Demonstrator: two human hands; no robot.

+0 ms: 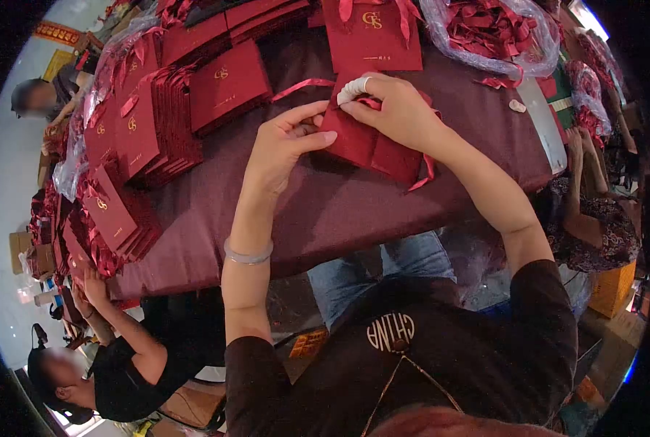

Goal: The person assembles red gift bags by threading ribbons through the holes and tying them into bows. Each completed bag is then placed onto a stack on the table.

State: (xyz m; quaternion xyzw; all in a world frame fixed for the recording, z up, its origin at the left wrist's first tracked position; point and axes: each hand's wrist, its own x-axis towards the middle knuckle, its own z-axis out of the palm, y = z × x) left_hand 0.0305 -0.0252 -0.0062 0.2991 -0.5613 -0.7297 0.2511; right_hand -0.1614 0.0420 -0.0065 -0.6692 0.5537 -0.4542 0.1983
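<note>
A flat dark red gift bag (369, 149) lies on the maroon tablecloth (339, 211) in front of me. My left hand (285, 146) pinches its left upper edge with thumb and forefinger. My right hand (394, 109) grips the bag's top, and its forefinger wears a white finger cot. A red ribbon (303, 85) trails from the bag's top toward the left, and another ribbon end hangs off the bag's lower right corner.
Stacks of finished red bags (172, 120) stand at the left and far side, with one bag (372, 33) lying flat ahead. A clear plastic sack of red ribbons (489, 33) sits at the far right. Other people work at the left and right table edges.
</note>
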